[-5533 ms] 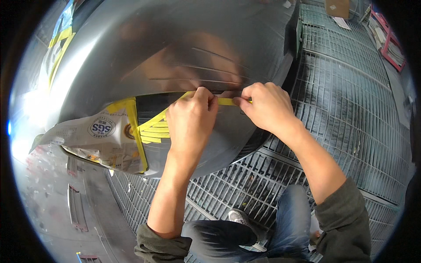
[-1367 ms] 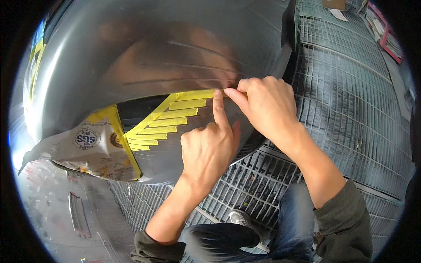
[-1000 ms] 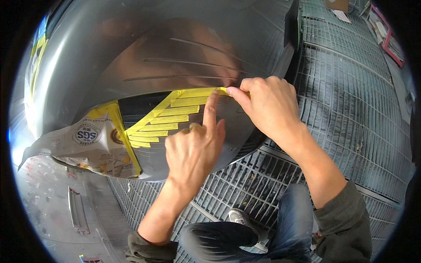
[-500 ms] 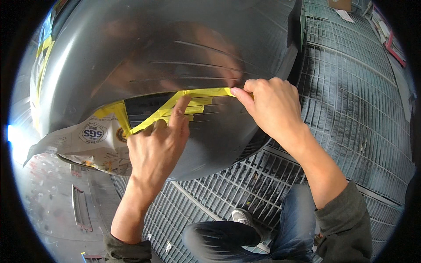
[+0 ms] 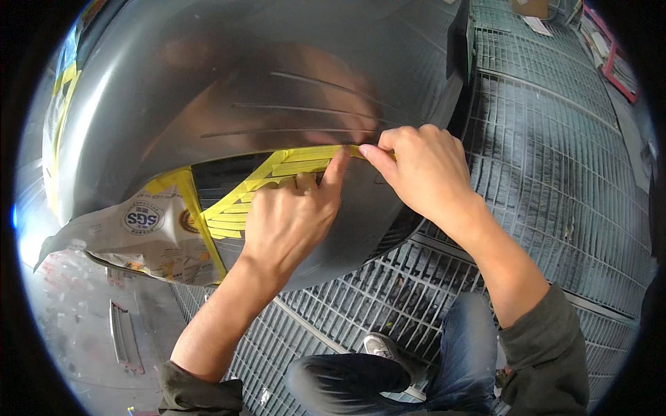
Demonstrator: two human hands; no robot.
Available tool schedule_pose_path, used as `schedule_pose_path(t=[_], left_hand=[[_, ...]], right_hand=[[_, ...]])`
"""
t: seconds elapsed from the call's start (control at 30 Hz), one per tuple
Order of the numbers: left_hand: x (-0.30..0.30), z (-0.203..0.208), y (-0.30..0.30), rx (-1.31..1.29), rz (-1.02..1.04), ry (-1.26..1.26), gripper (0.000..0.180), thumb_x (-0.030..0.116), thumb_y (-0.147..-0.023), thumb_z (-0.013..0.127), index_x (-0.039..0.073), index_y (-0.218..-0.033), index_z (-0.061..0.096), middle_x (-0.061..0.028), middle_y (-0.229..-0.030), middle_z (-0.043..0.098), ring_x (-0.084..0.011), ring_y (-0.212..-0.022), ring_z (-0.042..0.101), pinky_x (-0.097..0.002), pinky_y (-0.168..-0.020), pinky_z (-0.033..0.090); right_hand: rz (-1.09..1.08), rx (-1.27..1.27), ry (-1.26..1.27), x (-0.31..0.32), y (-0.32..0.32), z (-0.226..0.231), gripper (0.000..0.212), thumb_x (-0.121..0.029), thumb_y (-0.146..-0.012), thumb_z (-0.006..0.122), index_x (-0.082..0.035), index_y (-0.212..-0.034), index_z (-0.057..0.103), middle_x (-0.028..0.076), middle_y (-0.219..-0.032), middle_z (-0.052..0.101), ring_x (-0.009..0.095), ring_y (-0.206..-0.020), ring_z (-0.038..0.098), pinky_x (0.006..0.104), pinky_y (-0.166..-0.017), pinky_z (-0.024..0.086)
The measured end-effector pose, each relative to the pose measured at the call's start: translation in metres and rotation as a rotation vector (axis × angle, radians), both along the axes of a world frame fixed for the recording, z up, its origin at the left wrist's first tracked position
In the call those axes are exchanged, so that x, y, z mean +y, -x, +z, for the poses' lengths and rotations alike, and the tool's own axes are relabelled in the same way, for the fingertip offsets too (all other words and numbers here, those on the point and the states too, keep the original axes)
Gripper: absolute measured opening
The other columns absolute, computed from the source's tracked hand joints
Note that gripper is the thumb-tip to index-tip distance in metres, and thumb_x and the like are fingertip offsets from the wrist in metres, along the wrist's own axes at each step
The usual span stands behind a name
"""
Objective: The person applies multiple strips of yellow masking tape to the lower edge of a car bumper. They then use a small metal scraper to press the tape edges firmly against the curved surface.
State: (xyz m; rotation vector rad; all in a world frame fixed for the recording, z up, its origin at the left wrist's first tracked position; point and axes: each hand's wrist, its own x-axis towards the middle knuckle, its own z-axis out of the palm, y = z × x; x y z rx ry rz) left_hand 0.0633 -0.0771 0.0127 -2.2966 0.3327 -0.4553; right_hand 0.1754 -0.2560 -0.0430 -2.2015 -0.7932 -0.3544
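A curved dark grey car body panel (image 5: 159,90), likely a bumper, fills the upper left and middle. Strips of yellow masking tape (image 5: 302,166) run side by side over its slatted opening (image 5: 215,177). With the index finger stretched out, my left hand (image 5: 295,218) presses the topmost strip along the opening's upper edge. Its other fingers curl over the lower strips and hide part of them. Just to the right, my right hand (image 5: 433,170) pinches the far end of that strip between thumb and fingers. Printed masking paper (image 5: 170,239), edged with yellow tape, covers the panel's lower left.
Metal floor grating (image 5: 534,159) spreads right of and beneath the panel. My bent knee (image 5: 319,378) and a shoe (image 5: 378,344) are below it. A pink-red frame (image 5: 614,69) stands at the upper right, near a cardboard box (image 5: 531,7). Bright light comes from the left.
My left hand has slid right along the top strip, its index finger now close to my right thumb. More lower strips show at the left. My right hand keeps its pinch.
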Motion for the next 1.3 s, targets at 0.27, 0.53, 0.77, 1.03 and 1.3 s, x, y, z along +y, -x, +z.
schedule_pose_path(t=[0.27,0.53,0.77,1.03,1.3], left_hand=[[0.003,-0.002,0.0,0.013,0.006,0.018,0.058,0.037,-0.104,0.069,0.019,-0.157,0.053,-0.0078,-0.08,0.075,-0.0186,-0.053,0.07,-0.0351,-0.044,0.056],[0.003,-0.002,-0.001,-0.035,-0.027,0.026,0.053,0.035,-0.102,0.071,0.02,-0.151,0.06,-0.0048,-0.067,0.069,-0.0168,-0.048,0.066,-0.0355,-0.042,0.053],[0.006,0.0,-0.001,-0.044,-0.084,0.035,0.061,0.013,-0.096,0.062,0.01,-0.157,0.057,-0.0027,-0.061,0.058,-0.016,-0.049,0.061,-0.0321,-0.044,0.052],[0.003,-0.022,0.027,0.012,0.023,0.218,0.074,0.038,-0.099,0.073,0.018,-0.165,0.046,-0.0044,-0.063,0.066,-0.0183,-0.049,0.065,-0.0377,-0.043,0.053],[-0.022,-0.021,0.007,0.037,0.126,0.148,0.075,0.04,-0.102,0.069,0.001,-0.162,0.046,-0.0071,-0.06,0.067,-0.0206,-0.045,0.065,-0.0378,-0.04,0.051]], right_hand=[[0.072,0.225,0.044,-0.006,-0.002,0.016,0.034,-0.036,-0.1,0.073,-0.004,-0.089,0.081,0.018,-0.077,0.076,0.038,-0.076,0.077,0.0488,-0.074,0.062],[0.151,0.268,0.017,-0.006,-0.019,0.012,0.036,-0.035,-0.101,0.073,-0.004,-0.082,0.081,0.01,-0.063,0.071,0.024,-0.059,0.071,0.0403,-0.062,0.055],[0.253,0.811,0.171,-0.06,0.02,-0.075,0.036,-0.035,-0.101,0.074,-0.004,-0.085,0.082,0.008,-0.063,0.071,0.02,-0.059,0.071,0.0375,-0.06,0.056],[0.243,1.261,-0.154,-0.104,0.093,-0.121,0.038,-0.033,-0.107,0.071,-0.001,-0.09,0.08,0.001,-0.059,0.065,0.006,-0.047,0.056,0.0251,-0.046,0.043],[0.329,1.26,-0.108,-0.09,0.125,-0.143,0.039,-0.037,-0.108,0.069,-0.002,-0.097,0.082,0.004,-0.061,0.069,0.009,-0.049,0.062,0.027,-0.049,0.048]])
